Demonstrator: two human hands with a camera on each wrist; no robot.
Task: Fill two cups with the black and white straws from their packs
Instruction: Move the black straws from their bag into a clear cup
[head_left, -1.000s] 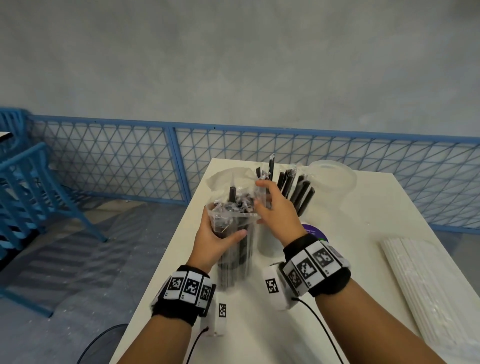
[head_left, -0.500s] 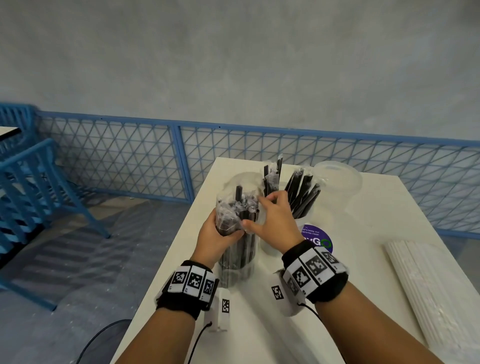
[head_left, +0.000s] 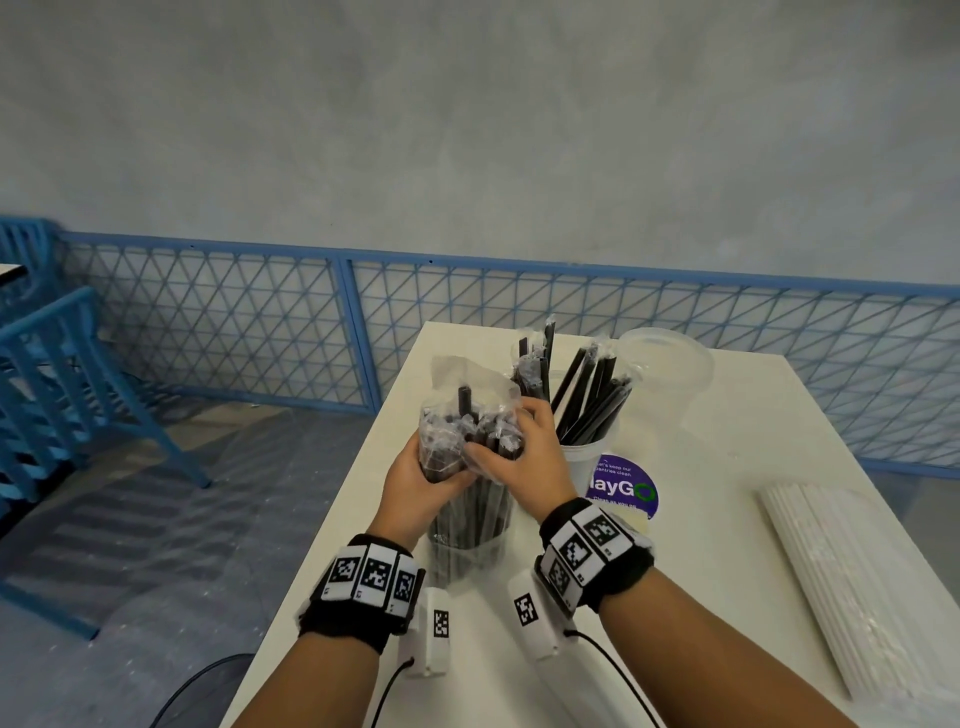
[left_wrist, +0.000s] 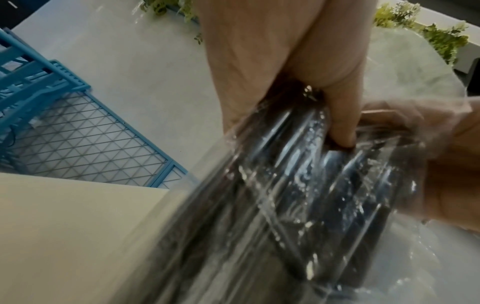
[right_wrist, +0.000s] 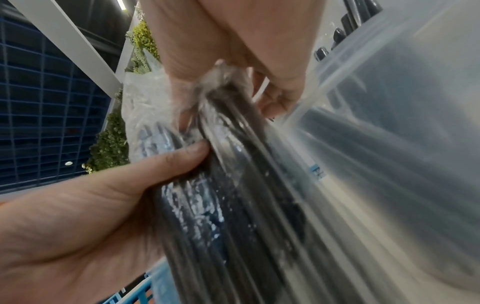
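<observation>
The pack of black straws (head_left: 470, 488) stands upright on the white table (head_left: 727, 519), its clear wrap crumpled open on top. Just right of it, a cup (head_left: 589, 462) holds loose black straws (head_left: 592, 395) (fanned, leaning right). A second, clear cup (head_left: 670, 374) stands behind; the white straw pack (head_left: 852, 577) lies flat far right.

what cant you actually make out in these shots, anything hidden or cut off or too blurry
- Head view: the right hand covers the base of the cup of black straws.
- Head view: the white straw pack runs off the bottom right edge.
- Left wrist view: the black straw pack is motion-blurred; no straw count.
- Right wrist view: the left hand hides part of that pack.
</observation>
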